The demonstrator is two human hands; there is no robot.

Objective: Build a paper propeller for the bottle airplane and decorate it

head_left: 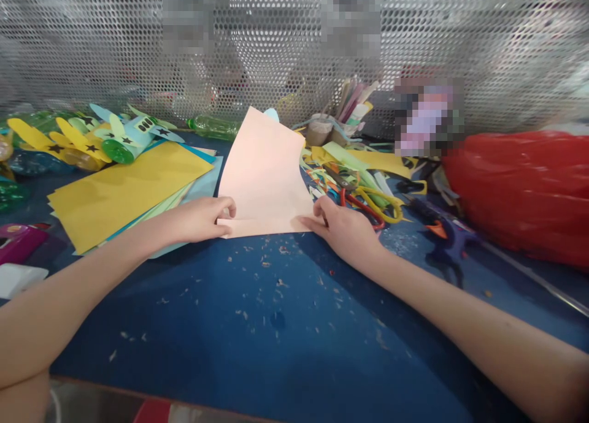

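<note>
A pale pink sheet of paper (264,171) stands tilted up from the blue table, its far edge raised and its near edge folded over in a narrow strip. My left hand (207,219) pinches the left end of that strip between thumb and fingers. At the right end, my right hand (338,225) pinches the same strip. Just beyond my right hand lie scissors with yellow handles (384,203) and another pair with red handles (363,207). Left of the sheet, a stack of coloured paper (129,193) has yellow on top and reaches under my left forearm.
Bottle-and-paper figures (129,138) and a green bottle (214,127) line the back left. Paper scraps (354,162) and a cup of sticks (319,129) sit behind the scissors. At right are a red plastic bag (519,196) and a glue gun (453,236). A perforated metal panel (271,37) closes the back.
</note>
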